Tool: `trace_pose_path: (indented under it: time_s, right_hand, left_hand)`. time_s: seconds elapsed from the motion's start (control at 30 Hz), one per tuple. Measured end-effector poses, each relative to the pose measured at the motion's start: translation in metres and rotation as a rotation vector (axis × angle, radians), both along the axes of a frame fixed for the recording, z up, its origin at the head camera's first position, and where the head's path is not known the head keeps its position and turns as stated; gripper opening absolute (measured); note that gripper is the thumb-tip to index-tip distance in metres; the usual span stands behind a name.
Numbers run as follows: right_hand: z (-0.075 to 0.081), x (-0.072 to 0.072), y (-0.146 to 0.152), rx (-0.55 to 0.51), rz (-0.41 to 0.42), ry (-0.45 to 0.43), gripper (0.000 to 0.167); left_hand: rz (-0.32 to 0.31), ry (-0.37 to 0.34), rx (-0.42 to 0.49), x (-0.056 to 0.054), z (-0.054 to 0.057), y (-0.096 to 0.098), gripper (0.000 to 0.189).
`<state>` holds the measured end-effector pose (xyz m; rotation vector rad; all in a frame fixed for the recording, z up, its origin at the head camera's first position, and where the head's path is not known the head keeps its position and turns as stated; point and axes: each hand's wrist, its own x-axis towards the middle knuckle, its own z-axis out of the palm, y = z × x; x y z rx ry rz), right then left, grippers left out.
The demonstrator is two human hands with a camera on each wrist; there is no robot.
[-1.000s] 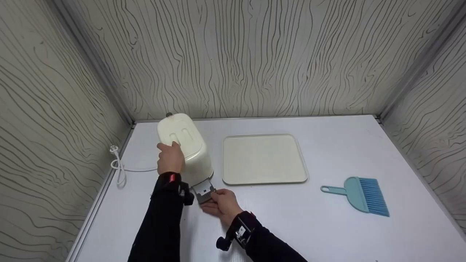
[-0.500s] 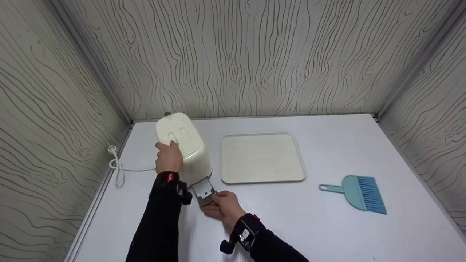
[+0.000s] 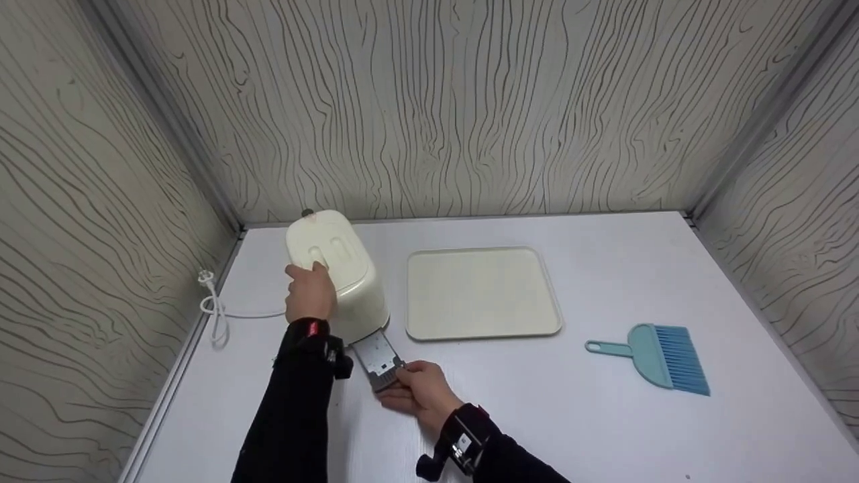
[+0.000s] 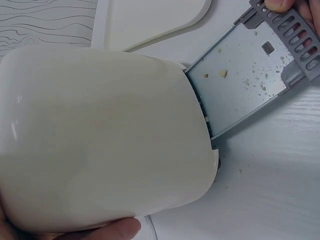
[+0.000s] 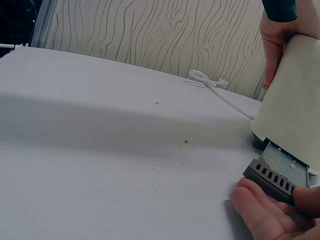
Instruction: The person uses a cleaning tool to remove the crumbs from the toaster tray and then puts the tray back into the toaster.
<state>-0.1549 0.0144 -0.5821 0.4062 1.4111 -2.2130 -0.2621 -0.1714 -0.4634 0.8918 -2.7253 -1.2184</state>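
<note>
A cream toaster (image 3: 366, 305) with its lid on stands at the left of the white table. My left hand (image 3: 311, 292) grips its near left side and top; one finger (image 4: 125, 229) shows along the body in the left wrist view. From the low end of the toaster sticks out a metal crumb tray (image 3: 378, 355), partly inside. Crumbs lie scattered over the tray (image 4: 235, 85) in the left wrist view. Its slotted grey handle (image 5: 270, 181) is pinched between thumb and fingers of my right hand (image 3: 424, 392), palm turned up underneath.
A cream rectangular tray (image 3: 483, 295) lies right of the toaster. Farther right is a blue hand brush (image 3: 661, 355). A white power cord (image 3: 216, 308) with its plug lies at the left edge. Crumbs (image 5: 186, 141) dot the table. Patterned walls enclose the back and sides.
The crumb tray has slid farther out of the toaster, with my right hand moving down and right along with it. My left hand stays on the toaster.
</note>
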Motion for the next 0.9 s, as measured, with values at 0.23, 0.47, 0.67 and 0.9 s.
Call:
trace_pose_path:
  time_s: [0.23, 0.47, 0.67, 0.9]
  right_hand:
    - [0.000, 0.005, 0.007, -0.023, 0.011, 0.008, 0.022]
    - [0.000, 0.008, 0.011, -0.037, 0.025, 0.015, 0.019]
    - [0.001, 0.009, 0.013, -0.024, 0.012, 0.005, 0.020]
    - [0.002, 0.012, 0.017, -0.004, 0.018, -0.012, 0.024]
  left_hand:
    - [-0.005, 0.015, -0.018, 0.002, 0.001, 0.000, 0.056]
    - [-0.022, 0.018, -0.015, 0.003, 0.003, 0.000, 0.057]
    - [-0.027, 0.005, -0.005, 0.001, 0.001, -0.002, 0.057]
    - [-0.026, 0.010, -0.006, 0.000, 0.000, -0.003, 0.057]
